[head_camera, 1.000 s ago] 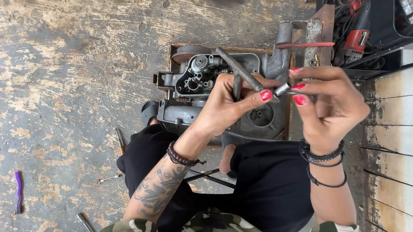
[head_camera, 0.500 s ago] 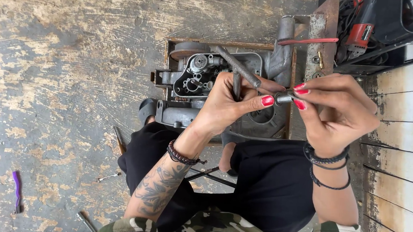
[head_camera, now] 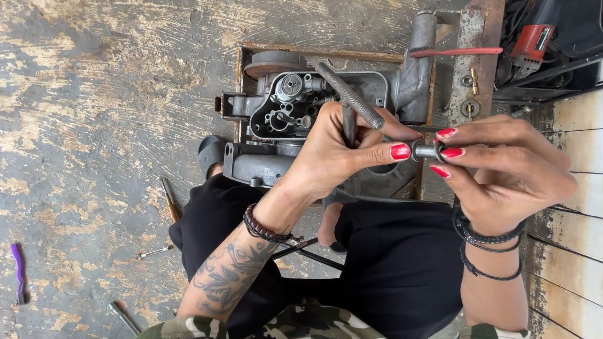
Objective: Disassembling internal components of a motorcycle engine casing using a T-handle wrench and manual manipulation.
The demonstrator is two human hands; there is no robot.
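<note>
Right hand [head_camera: 504, 168] dropped slightly; small grey metal socket [head_camera: 428, 151] now pinched between both hands' fingertips, left hand [head_camera: 337, 151] shifted closer.

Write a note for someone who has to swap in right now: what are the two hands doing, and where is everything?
Left hand: gripping a T-shaped metal tool, thumb on a small metal socket.
Right hand: fingers pinching the same socket at its other end.
Both hands are held just above the grey engine part, which sits in a rusty metal frame on the floor.
Done: that part's near side lies open, its inner parts showing.
Left: the socket is at the tool's tip; I cannot tell if it is seated.
Spare tools lie by the left knee.
</note>
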